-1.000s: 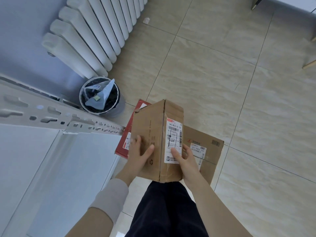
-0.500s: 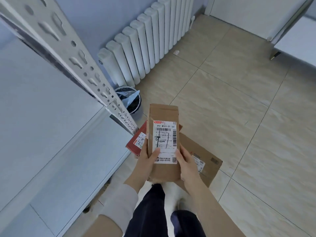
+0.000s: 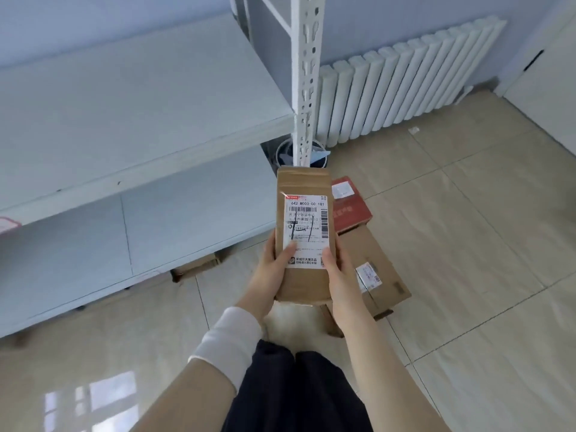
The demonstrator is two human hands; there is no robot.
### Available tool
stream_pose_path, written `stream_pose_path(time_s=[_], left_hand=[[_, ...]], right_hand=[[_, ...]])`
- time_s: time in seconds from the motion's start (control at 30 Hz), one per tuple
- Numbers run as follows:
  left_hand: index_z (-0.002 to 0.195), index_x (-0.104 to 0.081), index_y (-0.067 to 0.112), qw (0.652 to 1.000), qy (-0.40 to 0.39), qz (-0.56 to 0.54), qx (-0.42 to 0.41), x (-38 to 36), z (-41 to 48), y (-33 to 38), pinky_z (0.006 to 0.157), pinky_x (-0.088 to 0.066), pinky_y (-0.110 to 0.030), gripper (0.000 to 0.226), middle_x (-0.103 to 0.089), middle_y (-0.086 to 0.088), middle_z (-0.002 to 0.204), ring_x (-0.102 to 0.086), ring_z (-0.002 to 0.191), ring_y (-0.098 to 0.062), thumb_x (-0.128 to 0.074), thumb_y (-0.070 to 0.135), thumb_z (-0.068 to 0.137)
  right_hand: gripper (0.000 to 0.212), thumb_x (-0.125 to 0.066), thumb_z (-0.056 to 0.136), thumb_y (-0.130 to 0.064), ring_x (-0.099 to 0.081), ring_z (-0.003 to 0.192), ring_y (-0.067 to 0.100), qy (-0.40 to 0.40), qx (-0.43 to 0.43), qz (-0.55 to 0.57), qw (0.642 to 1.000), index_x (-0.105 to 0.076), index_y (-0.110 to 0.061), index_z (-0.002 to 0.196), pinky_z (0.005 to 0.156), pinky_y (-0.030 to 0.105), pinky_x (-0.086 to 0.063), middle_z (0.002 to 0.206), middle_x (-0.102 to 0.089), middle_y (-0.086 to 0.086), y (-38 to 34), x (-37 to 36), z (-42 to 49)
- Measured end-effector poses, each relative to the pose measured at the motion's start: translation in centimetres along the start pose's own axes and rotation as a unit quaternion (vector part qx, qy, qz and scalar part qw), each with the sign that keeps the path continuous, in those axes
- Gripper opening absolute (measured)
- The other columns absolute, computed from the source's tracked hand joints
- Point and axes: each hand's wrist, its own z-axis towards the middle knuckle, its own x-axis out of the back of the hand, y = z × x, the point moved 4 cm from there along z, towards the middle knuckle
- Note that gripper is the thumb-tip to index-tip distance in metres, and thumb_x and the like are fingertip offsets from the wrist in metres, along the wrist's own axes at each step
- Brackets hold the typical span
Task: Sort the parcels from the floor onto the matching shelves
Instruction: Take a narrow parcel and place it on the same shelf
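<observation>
Both hands (image 3: 307,269) hold parcel (image 3: 304,185) labelled "642 M003-00 181".

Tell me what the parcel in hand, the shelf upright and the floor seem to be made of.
Parcel: brown cardboard, matt, with creased edges and a white paper label stuck on it. Shelf upright: probably steel painted white, judging by the rows of punched slots. Floor: glossy beige tiles, likely ceramic; grout lines and a window reflection show.

The shelf post (image 3: 304,88) half-hides the bin (image 3: 284,154); the lower shelf (image 3: 93,244) mostly hides a box (image 3: 196,266).
</observation>
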Motion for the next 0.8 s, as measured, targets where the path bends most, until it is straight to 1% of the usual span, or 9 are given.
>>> stream_pose_path(time_s=[0.1,0.2,0.27,0.37,0.43,0.47,0.53,0.67,0.8], left_hand=[[0.138,-0.04,0.029,0.999,0.03,-0.034,-0.019,2.9,-3.0,-1.1,0.088,-0.052,-0.03,0.051,-0.061,0.005,0.123,-0.062,0.103,-0.011,-0.057,0.035,0.091],[0.141,-0.038,0.024,0.996,0.048,-0.061,-0.043,6.2,-6.1,-2.4,0.087,-0.052,-0.026,0.05,-0.061,0.002,0.126,-0.062,0.106,-0.01,-0.054,0.031,0.093],[0.141,-0.037,0.024,0.994,0.063,-0.071,-0.056,8.7,-8.3,-3.1,0.084,-0.052,-0.022,0.05,-0.06,0.001,0.128,-0.061,0.105,-0.009,-0.053,0.031,0.094],[0.143,-0.035,0.024,0.99,0.082,-0.088,-0.071,12.7,-11.5,-4.4,0.094,-0.05,-0.03,0.054,-0.058,0.002,0.13,-0.06,0.11,-0.011,-0.054,0.034,0.093],[0.144,-0.033,0.026,0.987,0.1,-0.093,-0.088,15.4,-13.6,-5.0,0.101,-0.047,-0.037,0.058,-0.056,0.002,0.133,-0.058,0.116,-0.014,-0.056,0.036,0.091],[0.144,-0.034,0.026,0.984,0.11,-0.099,-0.094,16.6,-14.8,-5.2,0.102,-0.046,-0.037,0.06,-0.056,0.002,0.134,-0.057,0.117,-0.014,-0.058,0.037,0.09],[0.142,-0.037,0.027,0.979,0.125,-0.115,-0.11,18.6,-17.2,-5.3,0.101,-0.047,-0.037,0.058,-0.058,0.003,0.131,-0.059,0.116,-0.014,-0.059,0.038,0.089],[0.138,-0.042,0.029,0.965,0.154,-0.13,-0.168,21.7,-21.6,-3.8,0.098,-0.048,-0.033,0.046,-0.061,0.005,0.127,-0.059,0.114,-0.012,-0.054,0.031,0.094],[0.14,-0.039,0.028,0.948,0.186,-0.132,-0.223,24.4,-25.8,-1.1,0.099,-0.048,-0.035,0.048,-0.06,0.004,0.128,-0.059,0.114,-0.014,-0.053,0.032,0.094]], right_hand=[[0.048,-0.049,0.089,-0.053,-0.059,0.112,0.014,-0.03,-0.006,-0.029,0.999,-0.04,-0.044,0.135,0.095,0.045,-0.05,0.127,-0.059,-0.01,1.2,-2.6,-2.3],[0.04,-0.047,0.093,-0.045,-0.059,0.112,0.012,-0.056,0.012,-0.038,0.998,-0.043,-0.043,0.133,0.097,0.042,-0.049,0.125,-0.06,-0.011,2.0,-5.6,-4.9],[0.038,-0.046,0.093,-0.049,-0.057,0.115,0.011,-0.071,0.026,-0.067,0.995,-0.04,-0.053,0.13,0.099,0.043,-0.047,0.131,-0.056,-0.011,2.6,-7.8,-7.0],[0.035,-0.047,0.092,-0.049,-0.056,0.117,0.01,-0.091,0.046,-0.087,0.991,-0.041,-0.057,0.125,0.101,0.046,-0.046,0.133,-0.055,-0.011,3.9,-11.4,-10.1],[0.032,-0.046,0.095,-0.04,-0.057,0.113,0.007,-0.106,0.063,-0.081,0.989,-0.042,-0.052,0.125,0.101,0.041,-0.046,0.129,-0.057,-0.01,4.1,-13.9,-12.4],[0.035,-0.045,0.097,-0.036,-0.057,0.112,0.007,-0.119,0.067,-0.078,0.987,-0.041,-0.046,0.13,0.099,0.038,-0.047,0.129,-0.057,-0.008,4.2,-15.1,-13.4],[0.042,-0.045,0.097,-0.033,-0.057,0.109,0.005,-0.141,0.071,-0.07,0.985,-0.038,-0.035,0.139,0.094,0.032,-0.047,0.131,-0.057,-0.004,4.0,-17.2,-15.7],[0.045,-0.044,0.098,-0.033,-0.056,0.106,0.0,-0.179,0.118,-0.09,0.973,-0.036,-0.03,0.142,0.085,0.022,-0.048,0.134,-0.054,-0.004,2.1,-20.8,-19.6],[0.049,-0.043,0.097,-0.036,-0.054,0.114,0.007,-0.226,0.158,-0.089,0.957,-0.031,-0.029,0.145,0.097,0.03,-0.046,0.138,-0.05,-0.006,-0.4,-24.3,-23.0]])
